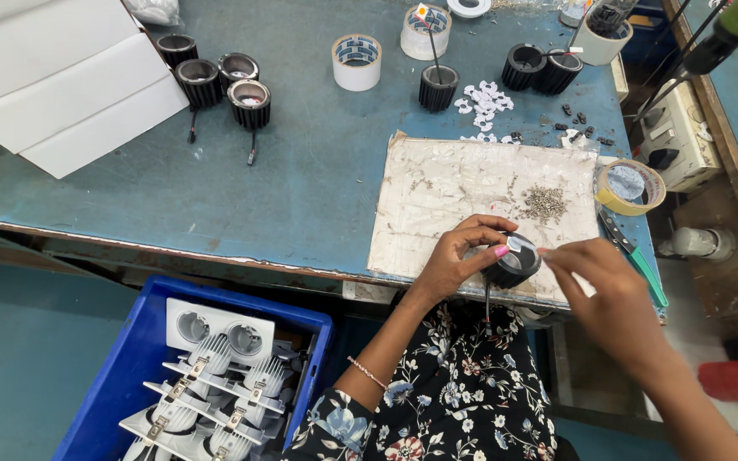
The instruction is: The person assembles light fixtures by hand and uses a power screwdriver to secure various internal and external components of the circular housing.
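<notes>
While left hand point(454, 256) grips black lamp housing point(512, 263), right hand point(595, 277) pinches its top, blue crate point(143, 350) holding white fittings point(215, 384)

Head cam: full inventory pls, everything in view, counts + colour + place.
black finned housing: 1, black, held over the mat's near edge
work mat: 1, off-white, table right of centre
screw pile: 1, grey, on the mat
finned housings, left group: 4, black, far left of the table
finned housings, far group: 3, black, far centre-right
tape rolls: 3 clear to see, two whitish at the far centre, one yellowish at the right edge
small white parts: a scatter, white, beyond the mat
cardboard box flaps: white, top left
blue crate: 1, blue, below the table, holds white fittings
table: 1, blue-green top
left hand: grip on the housing
right hand: fingertips at the housing's top
</notes>
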